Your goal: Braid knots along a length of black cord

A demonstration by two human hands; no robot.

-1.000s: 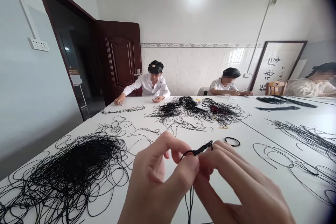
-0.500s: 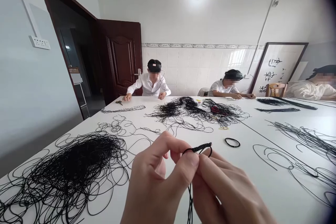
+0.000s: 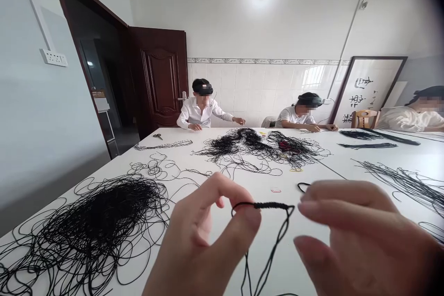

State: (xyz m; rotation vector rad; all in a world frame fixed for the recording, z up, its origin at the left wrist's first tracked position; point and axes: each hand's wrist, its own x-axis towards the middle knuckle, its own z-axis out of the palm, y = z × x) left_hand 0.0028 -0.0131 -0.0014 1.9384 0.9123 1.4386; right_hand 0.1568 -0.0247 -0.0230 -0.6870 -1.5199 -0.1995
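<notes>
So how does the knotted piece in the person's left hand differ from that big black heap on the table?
The knotted black cord is held up, pinched in the left hand, while the heap of loose cord lies on the white table. The knotted cord has a short, tight knotted stretch with tails hanging down; the heap has no knotting that shows, only long tangled strands. The knotted cord is one small piece; the heap is many strands. Both are thin black cord.
</notes>
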